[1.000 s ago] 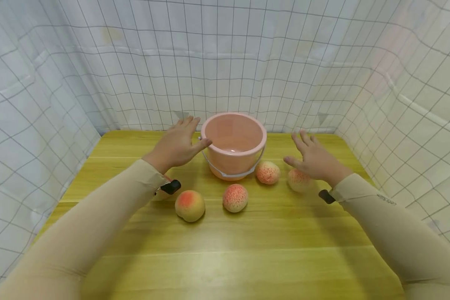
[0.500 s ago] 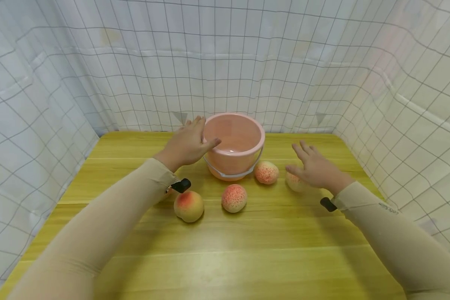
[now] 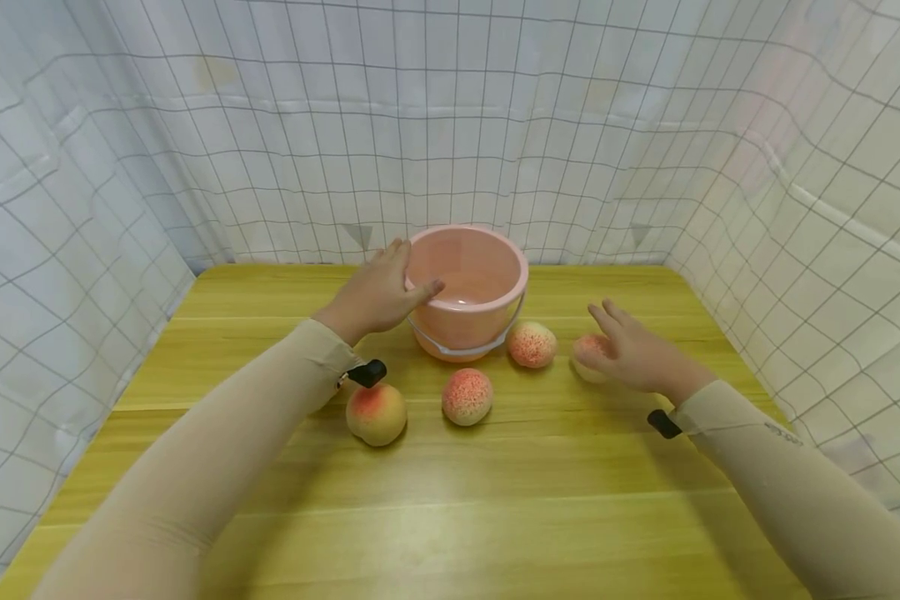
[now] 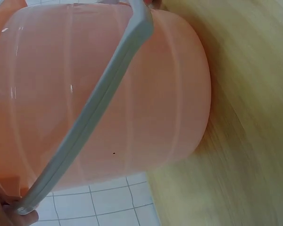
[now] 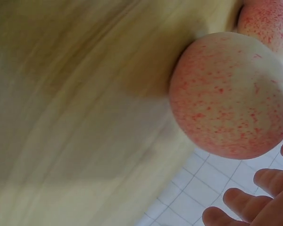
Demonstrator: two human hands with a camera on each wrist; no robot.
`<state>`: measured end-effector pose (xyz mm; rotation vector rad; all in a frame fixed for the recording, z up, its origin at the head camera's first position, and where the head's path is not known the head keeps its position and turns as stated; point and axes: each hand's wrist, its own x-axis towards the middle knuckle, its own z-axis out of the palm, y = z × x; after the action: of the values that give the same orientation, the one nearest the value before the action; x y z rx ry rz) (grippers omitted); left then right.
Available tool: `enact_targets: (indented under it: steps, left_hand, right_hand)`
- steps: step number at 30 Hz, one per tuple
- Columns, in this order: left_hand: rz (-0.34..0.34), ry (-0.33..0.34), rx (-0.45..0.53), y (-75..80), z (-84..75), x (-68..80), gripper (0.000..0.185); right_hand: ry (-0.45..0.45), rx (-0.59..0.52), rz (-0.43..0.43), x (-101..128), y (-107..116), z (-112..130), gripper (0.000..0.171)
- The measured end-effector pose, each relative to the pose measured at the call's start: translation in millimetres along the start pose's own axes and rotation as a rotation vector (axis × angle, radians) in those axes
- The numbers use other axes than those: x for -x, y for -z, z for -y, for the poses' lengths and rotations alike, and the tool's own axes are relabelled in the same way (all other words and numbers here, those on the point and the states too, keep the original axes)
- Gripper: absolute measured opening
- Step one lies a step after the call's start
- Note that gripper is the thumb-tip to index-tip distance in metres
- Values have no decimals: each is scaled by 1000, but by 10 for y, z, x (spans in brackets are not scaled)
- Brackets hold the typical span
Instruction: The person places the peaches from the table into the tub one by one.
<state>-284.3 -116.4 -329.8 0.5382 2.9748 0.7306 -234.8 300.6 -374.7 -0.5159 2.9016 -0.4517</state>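
Pink bucket (image 3: 457, 323), left hand (image 3: 375, 293) at its rim (image 3: 467, 307)
We cannot tell if it grips; right hand (image 3: 641, 357), uncurled, beside a speckled peach (image 5: 230, 96)

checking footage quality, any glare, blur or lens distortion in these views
Head view: pale glare on the near part of the table, soft shadows beside the sleeves, bowed lines on the curtain, probably partly lens distortion; left wrist view: small white highlights on the pink bucket; right wrist view: the table's grain looks soft, the nearer speckled peach sharper.

Bright, diffuse light leaves pale glare on the table (image 3: 450, 533).
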Motion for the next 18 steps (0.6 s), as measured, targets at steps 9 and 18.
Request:
enact_targets:
  steps: [9, 18]
  left_hand:
    - [21, 18, 59, -23, 10, -16, 115]
    - [49, 46, 102, -42, -3, -7, 113]
  right_hand:
    - [16, -37, -10, 44, -114, -150, 102]
    - [-4, -88, -6, 71, -195, -231, 109]
